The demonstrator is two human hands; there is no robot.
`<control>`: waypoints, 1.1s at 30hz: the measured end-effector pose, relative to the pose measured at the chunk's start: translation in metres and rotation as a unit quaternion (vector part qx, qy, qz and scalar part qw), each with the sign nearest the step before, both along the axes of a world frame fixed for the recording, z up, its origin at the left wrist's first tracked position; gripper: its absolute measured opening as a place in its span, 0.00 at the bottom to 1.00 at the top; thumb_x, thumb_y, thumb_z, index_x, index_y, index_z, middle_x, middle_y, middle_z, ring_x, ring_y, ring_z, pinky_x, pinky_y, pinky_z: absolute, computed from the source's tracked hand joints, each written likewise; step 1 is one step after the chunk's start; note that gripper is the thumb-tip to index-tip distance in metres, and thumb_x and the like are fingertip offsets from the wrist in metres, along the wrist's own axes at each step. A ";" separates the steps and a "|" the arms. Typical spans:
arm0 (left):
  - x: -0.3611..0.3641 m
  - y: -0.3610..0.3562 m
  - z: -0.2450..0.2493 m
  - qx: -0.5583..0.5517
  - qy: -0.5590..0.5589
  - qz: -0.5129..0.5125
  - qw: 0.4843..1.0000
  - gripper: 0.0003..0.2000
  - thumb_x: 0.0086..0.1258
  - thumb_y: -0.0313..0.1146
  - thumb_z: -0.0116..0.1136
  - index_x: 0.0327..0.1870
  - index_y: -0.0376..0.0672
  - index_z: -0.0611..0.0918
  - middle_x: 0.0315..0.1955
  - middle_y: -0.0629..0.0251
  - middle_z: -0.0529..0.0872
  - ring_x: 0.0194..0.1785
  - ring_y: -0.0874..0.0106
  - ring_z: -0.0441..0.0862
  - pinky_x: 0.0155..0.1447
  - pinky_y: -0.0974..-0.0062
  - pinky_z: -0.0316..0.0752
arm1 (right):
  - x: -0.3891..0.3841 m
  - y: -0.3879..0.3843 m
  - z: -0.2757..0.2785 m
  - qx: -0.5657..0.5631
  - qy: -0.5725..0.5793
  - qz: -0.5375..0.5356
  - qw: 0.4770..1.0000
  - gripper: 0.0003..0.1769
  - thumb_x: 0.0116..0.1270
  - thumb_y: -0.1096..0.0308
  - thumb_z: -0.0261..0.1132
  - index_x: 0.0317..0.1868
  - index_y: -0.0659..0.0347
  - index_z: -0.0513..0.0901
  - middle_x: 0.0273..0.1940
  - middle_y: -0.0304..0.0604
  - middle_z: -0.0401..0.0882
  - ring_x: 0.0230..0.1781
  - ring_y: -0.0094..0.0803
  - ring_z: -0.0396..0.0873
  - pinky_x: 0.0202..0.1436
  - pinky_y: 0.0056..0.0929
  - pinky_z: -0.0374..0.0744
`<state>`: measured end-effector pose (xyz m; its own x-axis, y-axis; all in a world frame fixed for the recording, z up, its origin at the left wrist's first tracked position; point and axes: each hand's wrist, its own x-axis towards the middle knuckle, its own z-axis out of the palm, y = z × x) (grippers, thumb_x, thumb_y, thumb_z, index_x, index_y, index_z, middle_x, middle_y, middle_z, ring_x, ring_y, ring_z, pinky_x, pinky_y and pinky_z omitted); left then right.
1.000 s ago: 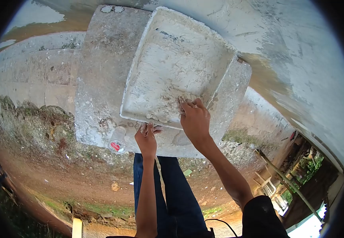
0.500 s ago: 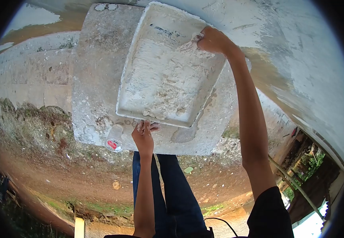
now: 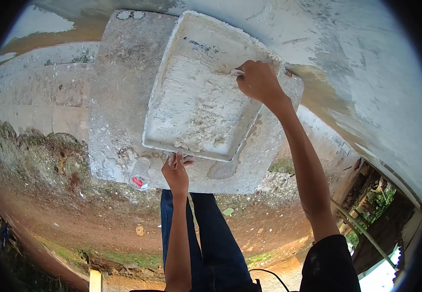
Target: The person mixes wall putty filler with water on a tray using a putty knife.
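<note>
A shallow white tray [image 3: 147, 119] lies on a worn grey board, tilted slightly in view. Thick whitish paste [image 3: 196, 92] coats its floor, with lumps gathered toward the near end. My left hand [image 3: 176, 175] grips the tray's near rim, its paste-smeared fingers pinched at the edge. Over the tray's far right part, my right hand [image 3: 259, 82] is closed in a fist. A whitish tip pokes out by its thumb; whether it is a tool or paste on a finger I cannot make out.
Under the tray is the stained grey board [image 3: 116, 87]. A clear plastic cup [image 3: 140, 177] with a red label lies on the board's near edge, left of my left hand. A patchy painted wall [image 3: 357, 73] rises beyond and to the right. Debris-strewn soil [image 3: 118, 209] lies below.
My right hand has moved from the tray's far right rim inward and slightly toward me, turning knuckles-up. My left hand stays on the near rim. The whole view has shifted slightly.
</note>
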<state>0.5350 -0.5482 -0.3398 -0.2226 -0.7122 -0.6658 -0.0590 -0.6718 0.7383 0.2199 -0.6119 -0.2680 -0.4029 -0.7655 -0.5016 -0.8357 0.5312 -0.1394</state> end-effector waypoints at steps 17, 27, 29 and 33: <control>0.000 0.000 0.002 -0.002 -0.006 -0.006 1.000 0.10 0.76 0.29 0.49 0.36 0.30 0.76 0.25 0.66 0.76 0.29 0.76 0.80 0.34 0.76 0.81 | -0.058 -0.028 -0.023 0.031 -0.113 -0.140 0.983 0.20 0.39 0.70 0.63 0.36 0.74 0.80 0.29 0.57 0.81 0.30 0.44 0.80 0.35 0.38 0.76; -0.004 0.001 0.005 0.007 -0.021 -0.006 1.000 0.10 0.76 0.28 0.48 0.33 0.31 0.74 0.23 0.68 0.74 0.31 0.74 0.84 0.36 0.75 0.82 | -0.065 -0.030 -0.023 0.090 -0.148 -0.134 0.976 0.15 0.37 0.73 0.62 0.29 0.73 0.81 0.25 0.54 0.79 0.30 0.43 0.79 0.33 0.39 0.75; -0.004 -0.003 0.003 0.004 -0.028 -0.010 1.000 0.10 0.76 0.28 0.48 0.33 0.31 0.74 0.23 0.67 0.75 0.31 0.73 0.84 0.37 0.75 0.82 | -0.028 -0.029 -0.013 0.082 -0.102 -0.031 0.991 0.17 0.43 0.71 0.61 0.35 0.72 0.81 0.31 0.59 0.80 0.36 0.49 0.80 0.41 0.43 0.77; -0.001 -0.003 0.004 0.016 -0.014 -0.018 1.000 0.10 0.76 0.28 0.49 0.34 0.31 0.75 0.24 0.67 0.76 0.32 0.73 0.84 0.38 0.74 0.83 | 0.021 -0.036 -0.011 0.108 0.004 0.077 0.991 0.15 0.49 0.69 0.62 0.37 0.66 0.84 0.37 0.61 0.83 0.42 0.56 0.82 0.46 0.45 0.80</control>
